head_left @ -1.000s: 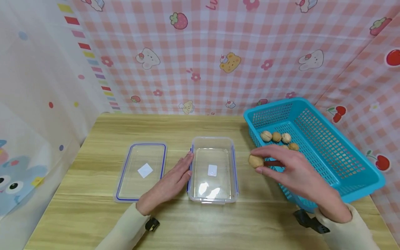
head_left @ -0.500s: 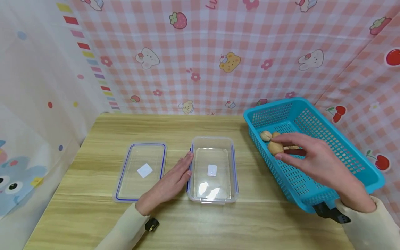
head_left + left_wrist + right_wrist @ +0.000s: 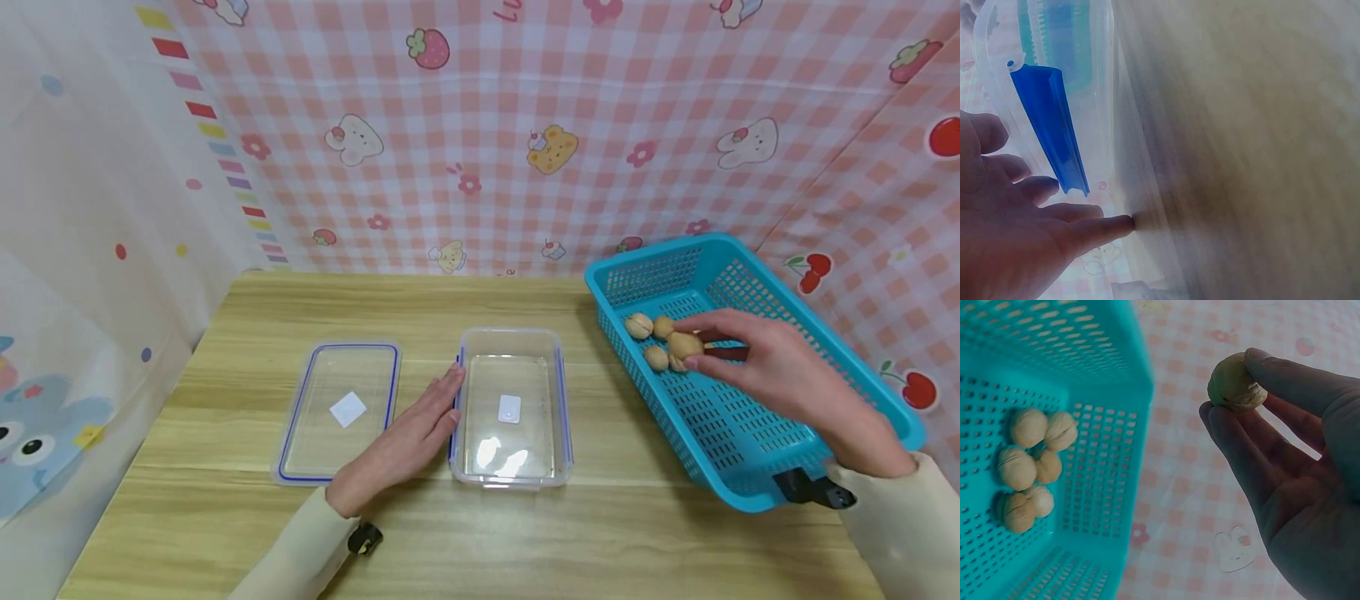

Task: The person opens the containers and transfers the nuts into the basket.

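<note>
In the head view, my right hand (image 3: 776, 367) pinches a walnut (image 3: 684, 345) between thumb and fingers over the blue-green basket (image 3: 731, 479). The right wrist view shows that walnut (image 3: 1235, 384) held at the fingertips, with several other walnuts (image 3: 1017, 469) lying together on the basket floor. My left hand (image 3: 405, 437) lies with extended fingers against the left side of a clear plastic box (image 3: 512, 483) with blue side clips. Close beside that hand in the left wrist view is a blue clip (image 3: 1050, 125).
A clear lid (image 3: 341, 450) with a blue seal lies on the wooden table (image 3: 450, 542), left of the box. Patterned cloth (image 3: 480, 167) hangs behind and at both sides. The basket stands at the table's right, near the cloth.
My right hand has moved right, from the gap between box and basket to over the walnuts, a walnut between its fingers throughout the frames. The left hand has stayed against the box.
</note>
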The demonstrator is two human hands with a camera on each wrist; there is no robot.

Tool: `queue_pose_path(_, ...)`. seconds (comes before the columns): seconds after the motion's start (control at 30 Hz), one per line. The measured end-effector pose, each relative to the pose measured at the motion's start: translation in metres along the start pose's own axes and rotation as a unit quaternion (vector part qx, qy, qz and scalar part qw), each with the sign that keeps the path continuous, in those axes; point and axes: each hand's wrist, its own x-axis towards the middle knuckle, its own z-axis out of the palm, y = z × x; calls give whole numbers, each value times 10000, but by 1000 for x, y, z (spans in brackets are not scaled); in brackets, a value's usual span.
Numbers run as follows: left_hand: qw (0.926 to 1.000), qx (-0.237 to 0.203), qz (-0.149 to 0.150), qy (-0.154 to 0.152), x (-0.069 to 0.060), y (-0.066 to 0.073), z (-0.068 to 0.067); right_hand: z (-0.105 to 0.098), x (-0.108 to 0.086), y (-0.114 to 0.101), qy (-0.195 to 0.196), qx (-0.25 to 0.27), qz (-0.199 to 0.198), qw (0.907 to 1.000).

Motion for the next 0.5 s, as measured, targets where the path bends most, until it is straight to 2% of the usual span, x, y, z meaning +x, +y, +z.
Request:
queue_pose_path(0.27,10000,-7,-32,-15,0,1,-1,0,4,20,-441,1,549,9975)
queue_pose_path(0.5,9998,-30,-166,-117,0,2,-1,2,10,33,-1004,-12,995,9900)
